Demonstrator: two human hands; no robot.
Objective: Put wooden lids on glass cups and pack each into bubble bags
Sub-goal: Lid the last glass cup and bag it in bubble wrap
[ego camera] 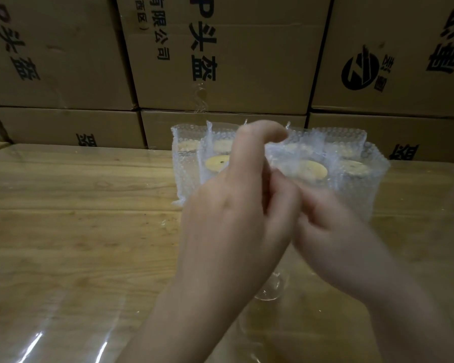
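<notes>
Stacked brown cardboard boxes with black print wall off the back. In front of them runs our pale wooden desk, with a sheet of clear glossy film over its near part. At the far middle stands a tight group of clear bubble bags, each with a round wooden lid showing through on top, which we take for packed cups.

Our left hand and right hand meet in front of that group, fingertips touching. The left fingers are curled with the thumb lifted. The right hand is blurred. We cannot tell what either hand grips, if anything.

The relation that matters lies straight below. Part of a clear glass cup shows between our wrists, on the desk and well on our side of the packed group. It seems to stand upright, its long axis rising toward our joined fingers. Both hands sit about equally near it, so either can close on it. No lid or bag shows on it, so we judge it is yet to be packed.
</notes>
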